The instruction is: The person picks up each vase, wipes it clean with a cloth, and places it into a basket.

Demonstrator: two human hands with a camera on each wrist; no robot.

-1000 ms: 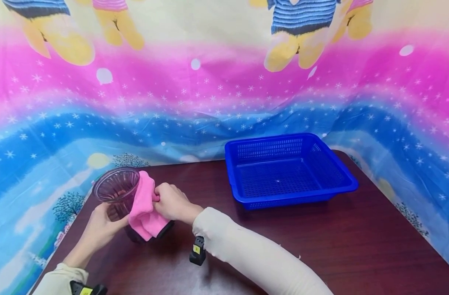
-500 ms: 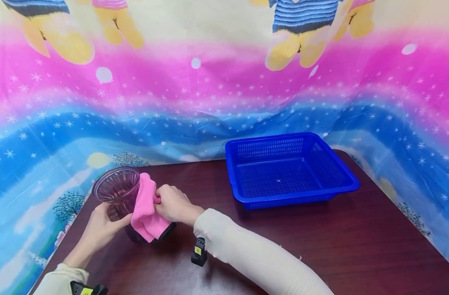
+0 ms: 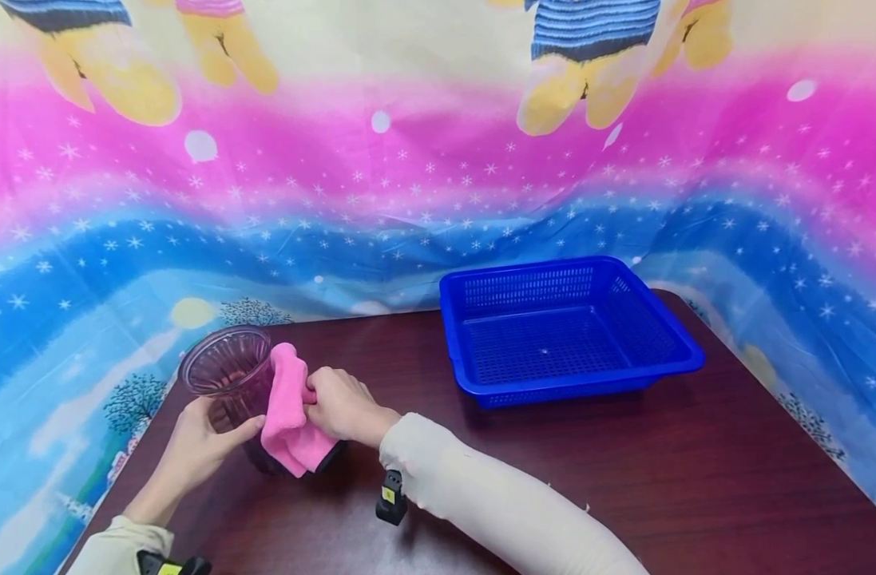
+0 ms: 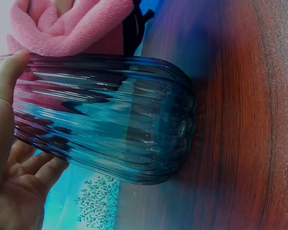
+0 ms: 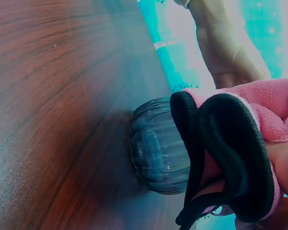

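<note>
A ribbed, see-through glass vase (image 3: 242, 399) with a flared rim stands upright at the left of the table. Its purple tint turns blue toward the base (image 4: 158, 124) in the left wrist view. My left hand (image 3: 195, 447) grips its side, the thumb nearest me and the fingers around the far side. In my right hand (image 3: 346, 406) is a bunched pink cloth (image 3: 288, 419) with black edging, held at the vase's right side just below the rim. The right wrist view shows the cloth's black edge (image 5: 240, 158) hanging in front of the vase, hiding its upper part.
A blue perforated plastic basket (image 3: 567, 383) stands at the back right of the dark reddish-brown table (image 3: 624, 479). Behind and beside the table hangs a colourful printed curtain (image 3: 409, 176).
My right hand and the pink cloth have shifted slightly right and down, showing more of my left thumb. My left hand and the vase stay nearly in place.
</note>
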